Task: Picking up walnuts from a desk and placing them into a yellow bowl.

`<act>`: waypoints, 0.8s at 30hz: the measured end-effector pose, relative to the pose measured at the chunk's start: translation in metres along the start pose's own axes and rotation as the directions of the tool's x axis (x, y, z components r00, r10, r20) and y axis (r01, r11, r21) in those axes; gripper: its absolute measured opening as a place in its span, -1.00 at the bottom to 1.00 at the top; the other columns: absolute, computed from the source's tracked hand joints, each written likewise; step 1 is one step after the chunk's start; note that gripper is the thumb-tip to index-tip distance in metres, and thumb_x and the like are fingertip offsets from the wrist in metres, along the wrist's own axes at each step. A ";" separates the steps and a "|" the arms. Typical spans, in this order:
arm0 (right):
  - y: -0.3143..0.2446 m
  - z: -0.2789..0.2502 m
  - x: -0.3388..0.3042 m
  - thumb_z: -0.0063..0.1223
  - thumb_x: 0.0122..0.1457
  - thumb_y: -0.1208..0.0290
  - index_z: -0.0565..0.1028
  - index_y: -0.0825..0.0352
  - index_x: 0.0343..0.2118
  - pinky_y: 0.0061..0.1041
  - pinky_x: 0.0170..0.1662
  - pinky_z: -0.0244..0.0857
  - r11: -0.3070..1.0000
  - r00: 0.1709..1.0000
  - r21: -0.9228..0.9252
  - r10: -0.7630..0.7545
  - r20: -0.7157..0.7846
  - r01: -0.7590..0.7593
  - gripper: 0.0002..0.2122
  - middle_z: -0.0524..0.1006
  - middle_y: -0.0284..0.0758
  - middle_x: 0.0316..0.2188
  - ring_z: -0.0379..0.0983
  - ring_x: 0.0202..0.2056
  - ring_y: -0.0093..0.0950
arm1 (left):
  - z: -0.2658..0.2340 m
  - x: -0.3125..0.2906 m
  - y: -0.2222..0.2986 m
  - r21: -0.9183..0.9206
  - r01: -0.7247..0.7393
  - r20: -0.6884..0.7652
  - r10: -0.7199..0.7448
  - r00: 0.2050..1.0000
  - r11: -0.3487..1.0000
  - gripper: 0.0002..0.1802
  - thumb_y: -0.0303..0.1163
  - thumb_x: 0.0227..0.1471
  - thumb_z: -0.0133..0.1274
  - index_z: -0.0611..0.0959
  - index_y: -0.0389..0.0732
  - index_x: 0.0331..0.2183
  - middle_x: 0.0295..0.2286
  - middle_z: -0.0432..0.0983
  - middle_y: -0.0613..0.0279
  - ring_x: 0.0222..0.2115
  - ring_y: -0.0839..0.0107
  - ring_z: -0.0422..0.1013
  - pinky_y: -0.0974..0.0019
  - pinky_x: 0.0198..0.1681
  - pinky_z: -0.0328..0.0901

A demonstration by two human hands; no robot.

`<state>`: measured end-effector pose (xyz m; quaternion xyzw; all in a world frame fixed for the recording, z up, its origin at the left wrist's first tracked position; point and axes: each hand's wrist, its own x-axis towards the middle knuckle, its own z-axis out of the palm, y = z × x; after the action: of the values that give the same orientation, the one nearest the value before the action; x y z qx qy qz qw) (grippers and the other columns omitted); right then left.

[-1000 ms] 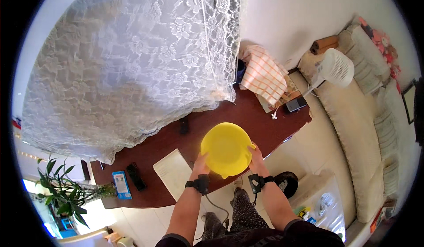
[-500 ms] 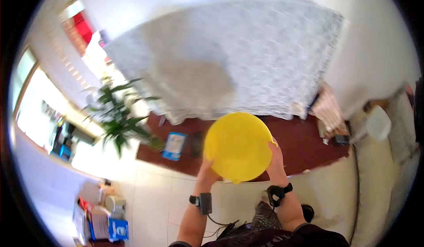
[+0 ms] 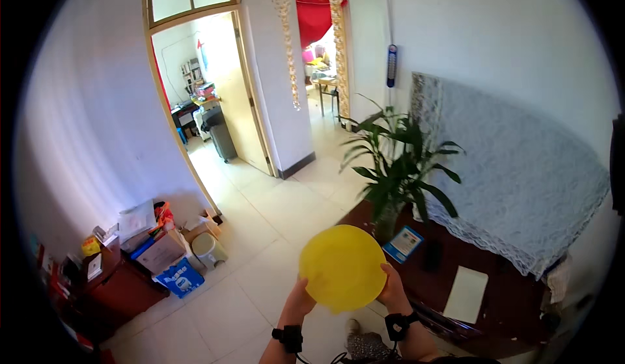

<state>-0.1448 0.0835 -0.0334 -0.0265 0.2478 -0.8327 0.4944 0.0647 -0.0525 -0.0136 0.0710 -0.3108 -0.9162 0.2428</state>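
Between my two hands is a round yellow plastic disc (image 3: 344, 266), shaped like a lid or a shallow basin; which of these it is I cannot tell. My left hand (image 3: 301, 298) grips its lower left rim, the fingers partly hidden by it. At the right rim my right hand (image 3: 392, 288) is closed on it too. It is held up over the tiled floor, next to the left end of a dark red-brown table (image 3: 416, 286). Each wrist wears a black band with a small box.
On the table stand a leafy plant in a vase (image 3: 386, 223), a blue-and-white packet (image 3: 403, 243) and a white sheet (image 3: 466, 294). Lace cloth (image 3: 514, 149) covers something behind. A cabinet (image 3: 127, 292), boxes and a round stool (image 3: 208, 250) line the left; an open door (image 3: 244, 104) lies ahead.
My view has swung left, bringing the doorways and cabinet into sight. The yellow disc, still in both hands, has gone from over the table's front to beside its left end.
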 end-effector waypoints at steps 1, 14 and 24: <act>0.011 0.008 0.022 -0.31 0.18 0.40 0.20 0.40 0.02 -0.29 -0.08 0.34 1.000 1.000 0.006 0.025 -0.004 -0.025 -0.65 0.37 -0.16 -0.07 0.39 -0.11 -0.28 | -0.015 0.007 0.013 0.000 -0.031 -0.053 0.031 0.998 1.000 -0.39 -0.09 0.04 -0.03 0.28 -0.15 0.08 0.01 0.29 0.20 0.00 0.24 0.24 0.13 0.04 0.17; 0.101 0.182 0.348 -0.21 0.17 0.38 0.28 0.44 -0.04 -0.50 -0.11 0.28 0.791 0.851 -0.486 -0.082 0.519 0.373 -0.67 0.41 -0.22 -0.14 0.36 -0.14 -0.44 | -0.147 0.197 0.251 0.008 -0.215 -0.282 0.209 0.937 0.977 -0.44 -0.02 0.12 -0.31 0.29 -0.14 0.06 0.02 0.27 0.17 0.02 0.20 0.21 0.12 0.06 0.15; 0.094 0.235 0.586 -0.23 0.16 0.42 0.25 0.41 -0.03 -0.47 -0.05 0.29 0.991 0.987 -0.107 -0.059 0.152 0.076 -0.67 0.41 -0.23 -0.15 0.36 -0.11 -0.42 | -0.258 0.436 0.363 -0.059 -0.125 -0.195 0.111 0.974 0.990 -0.42 -0.03 0.09 -0.20 0.30 -0.17 0.06 0.00 0.29 0.11 -0.02 0.15 0.26 0.03 0.02 0.19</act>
<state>-0.2994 -0.5334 0.0134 -0.1247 0.2558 -0.8293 0.4809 -0.0979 -0.6540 0.0095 0.1317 -0.2570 -0.8995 0.3279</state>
